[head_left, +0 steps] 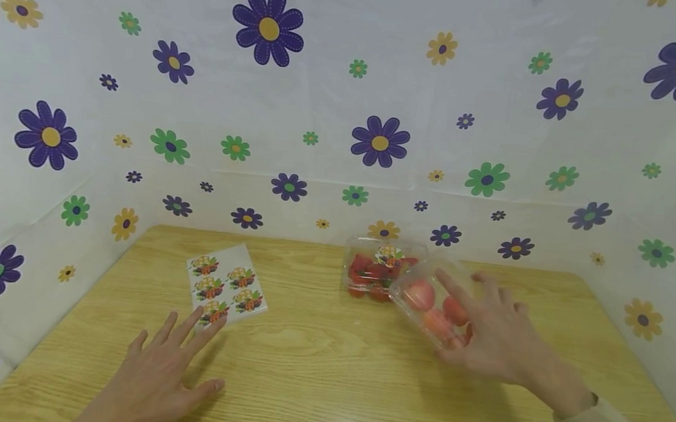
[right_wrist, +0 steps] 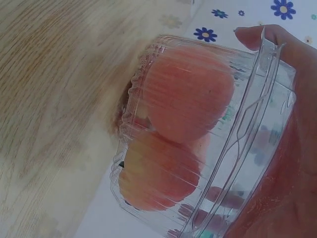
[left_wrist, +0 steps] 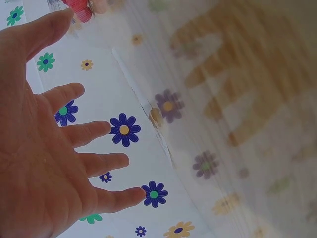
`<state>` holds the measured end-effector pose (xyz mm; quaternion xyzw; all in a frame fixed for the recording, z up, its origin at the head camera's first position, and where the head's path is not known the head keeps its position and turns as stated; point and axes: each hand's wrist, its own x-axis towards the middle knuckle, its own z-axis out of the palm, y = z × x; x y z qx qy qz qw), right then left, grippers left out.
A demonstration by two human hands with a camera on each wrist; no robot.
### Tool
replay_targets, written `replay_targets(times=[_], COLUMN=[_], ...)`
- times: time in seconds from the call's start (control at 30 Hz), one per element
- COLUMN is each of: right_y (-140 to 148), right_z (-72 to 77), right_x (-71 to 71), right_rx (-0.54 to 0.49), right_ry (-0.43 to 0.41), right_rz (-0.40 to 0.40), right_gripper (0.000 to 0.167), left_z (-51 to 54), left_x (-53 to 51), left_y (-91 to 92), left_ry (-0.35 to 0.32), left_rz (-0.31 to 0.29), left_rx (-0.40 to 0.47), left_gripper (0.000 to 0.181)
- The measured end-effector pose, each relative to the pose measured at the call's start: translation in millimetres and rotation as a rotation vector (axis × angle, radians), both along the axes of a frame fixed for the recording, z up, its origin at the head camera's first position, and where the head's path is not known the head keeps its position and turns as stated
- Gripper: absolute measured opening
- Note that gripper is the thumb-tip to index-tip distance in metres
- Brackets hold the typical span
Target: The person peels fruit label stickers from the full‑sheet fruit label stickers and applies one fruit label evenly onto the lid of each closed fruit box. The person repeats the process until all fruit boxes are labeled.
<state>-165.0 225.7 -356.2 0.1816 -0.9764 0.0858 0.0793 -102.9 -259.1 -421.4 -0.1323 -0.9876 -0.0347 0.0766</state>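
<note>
My right hand [head_left: 501, 340] grips a clear plastic box [head_left: 447, 269] of pinkish-red, peach-like fruit [head_left: 420, 295], tilted, its fingers over the lid. In the right wrist view the fruit [right_wrist: 188, 94] shows through the ribbed wall, and the thumb and fingers lie around the box's edges. Just left of it in the head view stands a second clear box with strawberries [head_left: 369, 274] and a round fruit sticker [head_left: 389, 257] on its lid. My left hand [head_left: 156, 377], fingers spread and holding nothing, hovers or rests by the lower edge of a sticker sheet [head_left: 241, 276]; contact is unclear.
The wooden table [head_left: 299, 370] is bordered at the back and sides by a white cloth [head_left: 322, 94] printed with purple, green and yellow flowers. The strawberry box is near the table's back edge, and the sticker sheet lies at the back left.
</note>
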Motion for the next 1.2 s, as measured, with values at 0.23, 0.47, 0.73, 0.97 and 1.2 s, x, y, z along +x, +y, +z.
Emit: replay_targets(times=[0.23,0.47,0.73,0.97,1.2], right_y=[-6.7,-12.9,-19.5,-26.7,-32.6], right_z=[-1.1,-4.1,-3.9,-4.4,-5.2], right_x=[1.5,0.3,2.1,4.1,6.2], right_rx=[-0.005,0.008,0.017,0.005,-0.003], right_ry=[-0.002,0.017,0.014,0.01,-0.003], right_rz=[0.026,0.08,0.13,0.177,0.237], right_gripper=[0.105,0.111,0.11,0.116,0.114], left_z=[-0.4,0.1,0.8,1.2,1.8], left_x=[0.9,4.1,4.2,4.7,5.8], left_y=[-0.3,0.8,0.8,1.0,2.2], left_ry=[0.025,0.033,0.023,0.014,0.012], left_rz=[-0.008,-0.01,-0.006,-0.007,-0.001], left_rx=[0.013,0.022,0.025,0.028,0.025], left_gripper=[0.088,0.087,0.088,0.087,0.086])
